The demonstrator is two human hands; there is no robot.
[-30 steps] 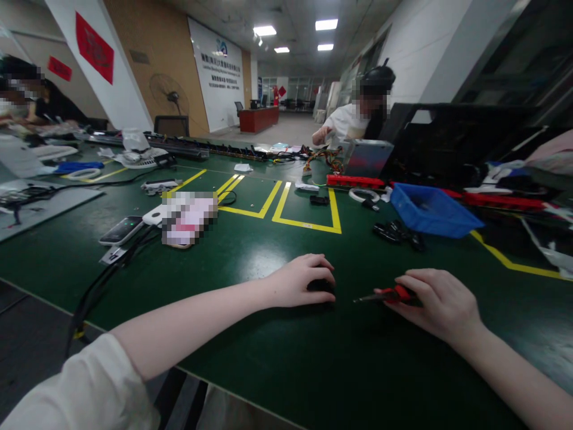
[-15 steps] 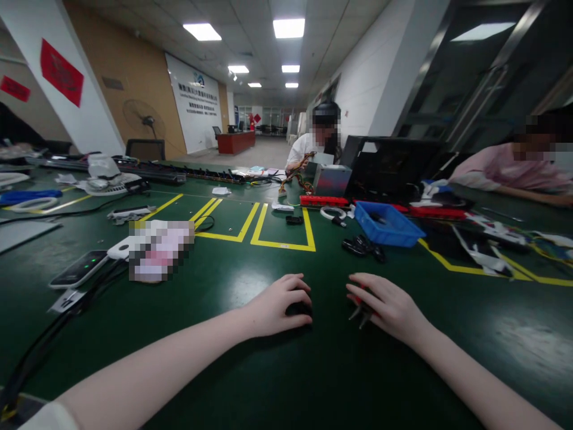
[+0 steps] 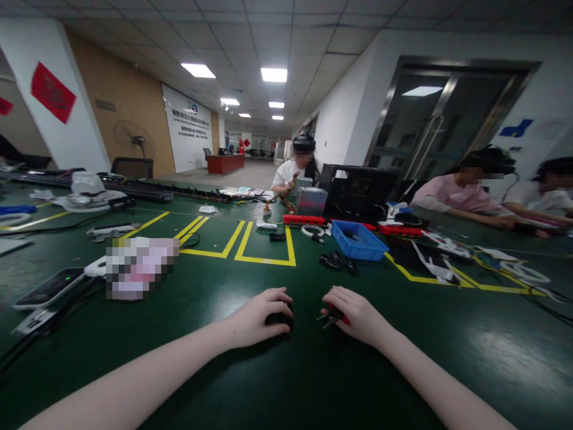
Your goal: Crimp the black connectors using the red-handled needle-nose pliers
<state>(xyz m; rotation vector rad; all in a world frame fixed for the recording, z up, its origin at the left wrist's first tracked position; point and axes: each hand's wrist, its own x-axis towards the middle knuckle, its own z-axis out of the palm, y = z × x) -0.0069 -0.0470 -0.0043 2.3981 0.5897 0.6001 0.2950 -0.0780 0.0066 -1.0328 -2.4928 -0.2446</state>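
My left hand (image 3: 262, 318) is low over the green table, its fingers curled round something small and dark (image 3: 280, 319); what it is I cannot make out. Opposite it, my right hand (image 3: 357, 315) is closed round a red tool with two thin metal prongs (image 3: 330, 318). Those prongs stick out to the left, towards my left hand, with a gap between the hands. The rest of the red tool is hidden by my palm and fingers. Beyond my right hand lies a bundle of black cables (image 3: 338, 261).
A blue tray (image 3: 360, 246) stands behind the cables, near red power strips (image 3: 304, 219) and a black computer case (image 3: 358, 194). Yellow tape (image 3: 264, 261) marks the green table (image 3: 233, 382). At left lie a phone-like device (image 3: 49, 288) and cords. Co-workers (image 3: 290, 170) sit across and at right.
The camera has tilted up and turned right. My right fingers have curled further round the red tool, whose prongs have swung to point more to the left. My left hand keeps its curled shape.
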